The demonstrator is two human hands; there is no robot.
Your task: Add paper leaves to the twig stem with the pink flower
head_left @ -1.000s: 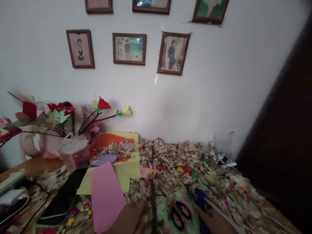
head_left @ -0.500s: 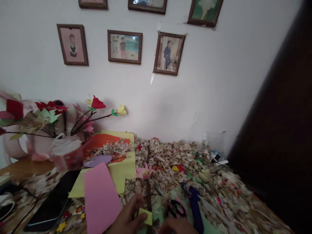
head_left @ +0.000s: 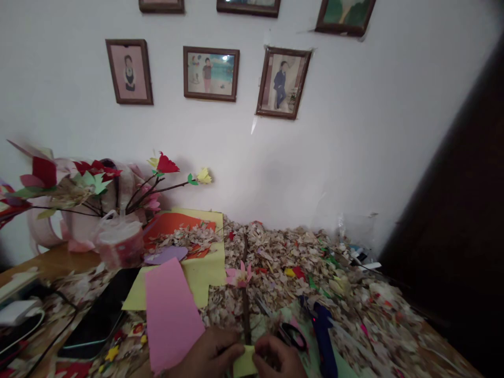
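Note:
Between my two hands is a small piece of yellow paper (head_left: 244, 362), low in the view. My left hand (head_left: 210, 353) pinches its left side between thumb and fingers. On its right edge, the fingertips of my right hand (head_left: 277, 358) are closed. Just beyond the paper lies a brown twig (head_left: 247, 310) with a pink paper flower (head_left: 239, 275) on it. Scissors with dark handles (head_left: 292, 336) rest right by my right hand, and a blue glue gun (head_left: 323, 336) with a small red light lies farther right.
Shredded scraps (head_left: 275, 252) cover much of the table. A pink sheet (head_left: 173, 320) lies over yellow paper (head_left: 197, 294) at left, beside a black phone (head_left: 98, 315). Paper flowers on twigs (head_left: 167, 163) stand by a plastic-wrapped tub (head_left: 120, 241). Framed photos (head_left: 211, 73) hang on the wall.
My right hand has come up to the yellow paper and now grips its right side. The whole view has shifted slightly, so things appear farther right.

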